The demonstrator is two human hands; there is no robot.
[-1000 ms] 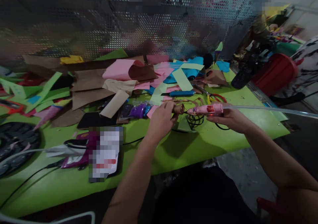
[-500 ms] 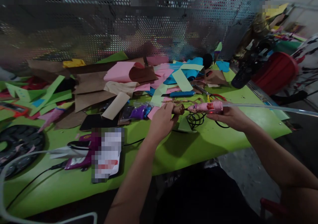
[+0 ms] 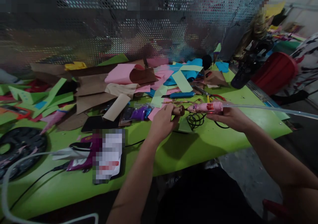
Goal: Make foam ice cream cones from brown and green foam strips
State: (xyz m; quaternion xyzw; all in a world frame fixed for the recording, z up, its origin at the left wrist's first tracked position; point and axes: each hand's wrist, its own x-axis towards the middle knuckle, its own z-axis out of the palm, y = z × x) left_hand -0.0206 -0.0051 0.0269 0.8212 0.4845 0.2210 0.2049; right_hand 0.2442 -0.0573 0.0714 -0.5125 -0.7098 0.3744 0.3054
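Observation:
In my right hand (image 3: 233, 118) is a pink hot glue gun (image 3: 205, 107), its nozzle pointing left and a small red light glowing on it. A long translucent glue stick (image 3: 263, 107) runs out of its back toward the right edge. My left hand (image 3: 164, 119) is closed around a small brown roll (image 3: 179, 110), whose end faces the nozzle. Nozzle and roll end are very close; whether they touch I cannot tell. Below the gun lie a coiled black cord (image 3: 195, 120) and a light green piece (image 3: 185, 125).
Coloured sheets such as a pink one (image 3: 119, 73) and a brown one (image 3: 90, 83) cover the back of the green table (image 3: 174, 154). Pliers (image 3: 211, 96) lie behind the gun. A phone (image 3: 90, 123), a black round tray (image 3: 22, 151) and a white cable (image 3: 10, 171) are at left.
The view has shifted slightly, so the things at left sit a little farther right and lower. Both hands keep their hold with almost no movement.

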